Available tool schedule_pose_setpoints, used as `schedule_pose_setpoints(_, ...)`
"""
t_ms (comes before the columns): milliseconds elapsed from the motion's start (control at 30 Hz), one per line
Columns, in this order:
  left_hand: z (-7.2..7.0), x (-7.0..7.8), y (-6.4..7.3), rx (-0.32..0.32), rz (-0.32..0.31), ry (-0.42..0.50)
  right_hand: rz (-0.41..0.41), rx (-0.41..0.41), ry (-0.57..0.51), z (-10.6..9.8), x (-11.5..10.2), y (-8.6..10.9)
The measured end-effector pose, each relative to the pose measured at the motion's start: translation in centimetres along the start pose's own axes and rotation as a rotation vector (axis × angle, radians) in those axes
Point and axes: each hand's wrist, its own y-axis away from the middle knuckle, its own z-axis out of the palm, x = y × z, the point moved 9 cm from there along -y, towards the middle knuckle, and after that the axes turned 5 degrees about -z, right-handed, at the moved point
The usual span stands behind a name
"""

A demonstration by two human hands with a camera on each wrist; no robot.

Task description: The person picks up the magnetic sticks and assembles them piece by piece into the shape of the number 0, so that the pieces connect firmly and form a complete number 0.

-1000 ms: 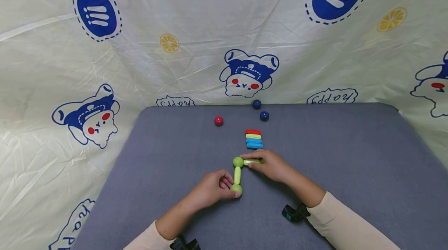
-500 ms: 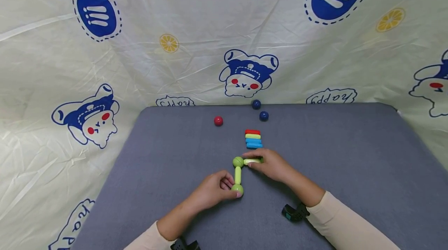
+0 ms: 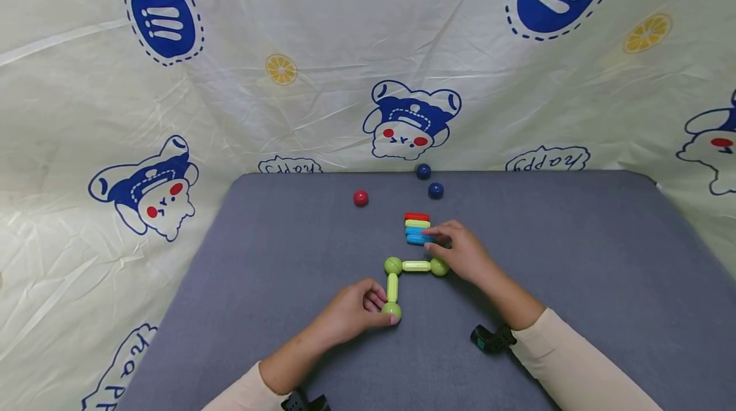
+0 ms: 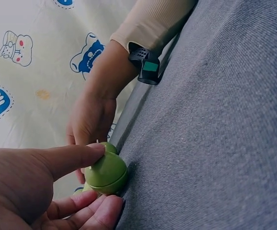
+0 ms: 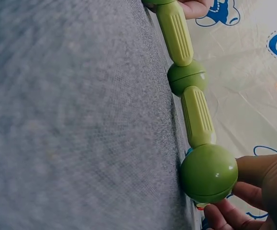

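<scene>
My left hand (image 3: 358, 309) pinches the near green ball (image 3: 391, 312) between thumb and fingers, as the left wrist view also shows. A yellow-green rod (image 3: 393, 287) runs from it to a corner green ball (image 3: 393, 266). From that corner a second yellow-green rod (image 3: 416, 266) extends right to another green ball (image 3: 439, 267), forming an L on the table. Beyond that end ball is my right hand (image 3: 464, 254), thumb and index finger parted at the right end of the blue rods (image 3: 418, 240). In the right wrist view the end ball (image 5: 209, 173) partly hides those fingers.
Above the blue rods lie a yellow rod (image 3: 417, 224) and a red rod (image 3: 416, 216). A red ball (image 3: 361, 198) and two dark blue balls, one nearer (image 3: 436, 190) and one at the back edge (image 3: 423, 171), sit farther off on the grey table (image 3: 276, 251).
My right hand has let go of the upper green rod and moved up and right to the blue rods, uncovering the right-end green ball. My left hand stays on the near ball.
</scene>
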Motion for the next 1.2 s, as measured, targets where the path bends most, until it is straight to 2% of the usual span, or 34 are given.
schedule_pose_setpoints(500,-0.2,-0.2,0.1,-0.006,-0.006,0.024,0.083,-0.005,-0.009,0.5,1.9,-0.5)
schedule_pose_setpoints(833,-0.1,-0.4,-0.1,-0.015,-0.006,0.049,0.127,-0.022,-0.005,0.3,2.1,-0.4)
schedule_pose_setpoints(1033,-0.1,-0.4,0.0,-0.011,-0.001,0.055,0.138,-0.008,-0.088,-0.3,2.0,-0.3)
schedule_pose_setpoints(1200,-0.2,-0.3,0.0,-0.009,-0.005,0.066,0.128,0.005,-0.221,-1.2,0.7,-0.1)
